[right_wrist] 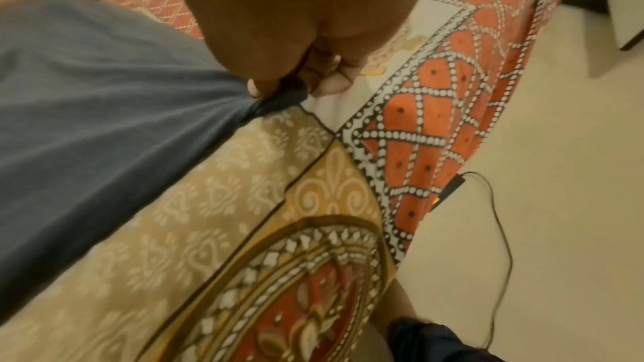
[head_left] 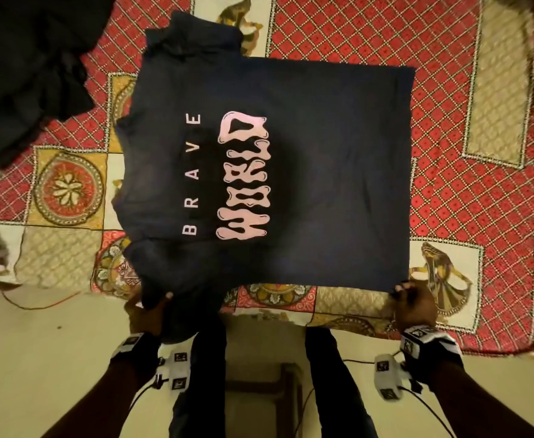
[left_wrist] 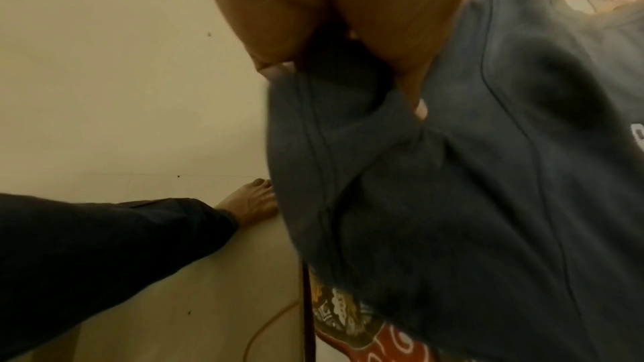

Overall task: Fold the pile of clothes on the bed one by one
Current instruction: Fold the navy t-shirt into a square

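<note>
A dark navy T-shirt (head_left: 306, 172) with pink "BRAVE WORLD" lettering lies spread, print up, on the patterned bedspread (head_left: 449, 128). Its collar points left and its hem right. At the near edge my left hand (head_left: 150, 306) grips the bunched sleeve and shoulder, which hang over the bed's edge; in the left wrist view my left hand (left_wrist: 348, 84) has its fingers curled into the grey-blue T-shirt (left_wrist: 470, 175). My right hand (head_left: 409, 295) pinches the near hem corner. In the right wrist view my right hand (right_wrist: 292, 84) holds the T-shirt (right_wrist: 104, 109) at that corner between thumb and fingers.
A heap of dark clothes (head_left: 28, 74) lies at the bed's far left. The bed's near edge runs just in front of my legs (head_left: 202, 374). Cables (right_wrist: 502, 216) trail on the pale floor (head_left: 53, 358) on both sides. A bare foot (left_wrist: 251, 200) stands by the bed.
</note>
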